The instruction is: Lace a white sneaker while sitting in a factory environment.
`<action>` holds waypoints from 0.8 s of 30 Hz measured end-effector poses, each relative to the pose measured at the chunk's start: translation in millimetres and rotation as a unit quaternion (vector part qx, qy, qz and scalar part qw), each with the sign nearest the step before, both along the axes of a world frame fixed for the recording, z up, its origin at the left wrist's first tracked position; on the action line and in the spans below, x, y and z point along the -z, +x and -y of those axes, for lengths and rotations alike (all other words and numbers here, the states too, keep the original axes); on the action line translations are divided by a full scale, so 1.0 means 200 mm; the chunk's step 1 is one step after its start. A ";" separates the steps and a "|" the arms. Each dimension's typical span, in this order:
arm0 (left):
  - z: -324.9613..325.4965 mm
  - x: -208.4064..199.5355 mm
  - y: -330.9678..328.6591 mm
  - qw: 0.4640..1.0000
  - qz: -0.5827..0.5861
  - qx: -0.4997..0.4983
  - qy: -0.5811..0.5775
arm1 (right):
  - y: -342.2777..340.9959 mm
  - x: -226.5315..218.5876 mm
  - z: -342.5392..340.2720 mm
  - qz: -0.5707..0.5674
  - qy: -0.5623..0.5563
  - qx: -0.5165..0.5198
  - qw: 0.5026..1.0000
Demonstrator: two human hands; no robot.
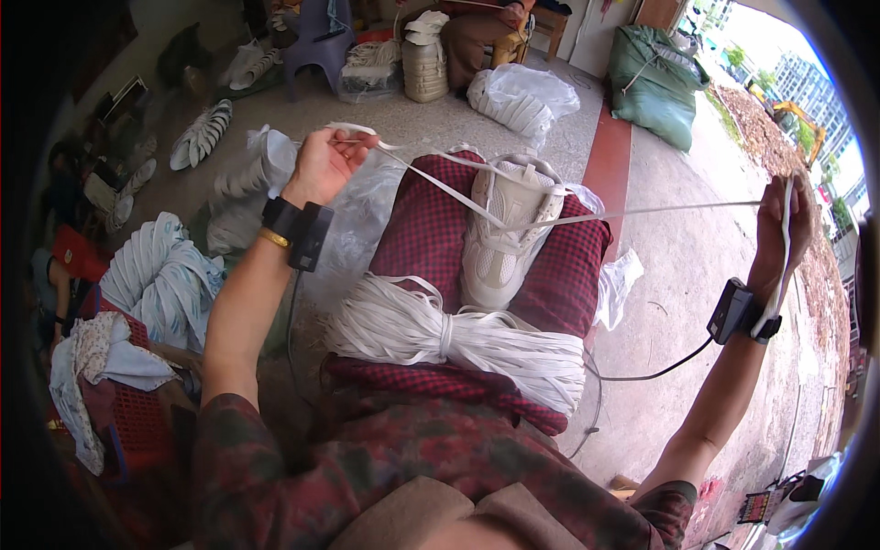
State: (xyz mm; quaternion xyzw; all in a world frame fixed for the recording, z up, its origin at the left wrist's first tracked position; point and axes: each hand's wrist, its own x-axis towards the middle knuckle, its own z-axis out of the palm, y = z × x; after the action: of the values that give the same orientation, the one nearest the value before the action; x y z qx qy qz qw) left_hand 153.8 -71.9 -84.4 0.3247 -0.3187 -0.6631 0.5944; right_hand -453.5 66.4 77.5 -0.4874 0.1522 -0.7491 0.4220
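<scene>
A cream-white sneaker (504, 229) rests between my knees, its toe toward me. White shoelace (642, 213) runs from the sneaker's upper out to both sides. Raised at the upper left, my left hand (330, 158) pinches one length of it. Far out to the right, my right hand (786, 215) is closed round the other length, and a loose end hangs down along that wrist. Both lengths look drawn out straight. Across my lap lies a thick bundle of white laces (394, 325), tied at its middle.
Stacks of white shoe parts (160, 275) lie at the left, by a red basket (137, 431) with cloth over it. Clear plastic bags surround my legs. Ahead are a purple chair (316, 41), a seated person and a green sack (655, 87). Cables hang from both wrist devices.
</scene>
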 end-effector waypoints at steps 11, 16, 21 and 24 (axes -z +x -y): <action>0.16 -0.17 0.34 0.694 0.714 0.022 0.095 | -0.27 1.21 0.15 -0.642 0.372 0.289 0.604; -0.07 -0.05 -0.09 0.609 0.690 -0.136 -0.366 | 0.64 0.80 0.12 -0.577 0.062 0.250 0.775; -0.31 -0.03 -0.66 0.598 0.679 0.012 -0.425 | 1.02 0.73 0.05 -0.733 -0.078 0.240 0.631; -0.32 -0.01 -0.70 0.582 0.696 0.055 -0.417 | 1.04 0.73 0.04 -0.687 0.023 0.148 0.711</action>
State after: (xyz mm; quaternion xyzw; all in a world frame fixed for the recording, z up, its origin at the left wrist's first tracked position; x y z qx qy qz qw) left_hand 13.1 -8.8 -82.1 0.3849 -0.8935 -0.0601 0.2231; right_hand -244.6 58.4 -69.3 -0.8289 0.4879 -0.2562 0.0960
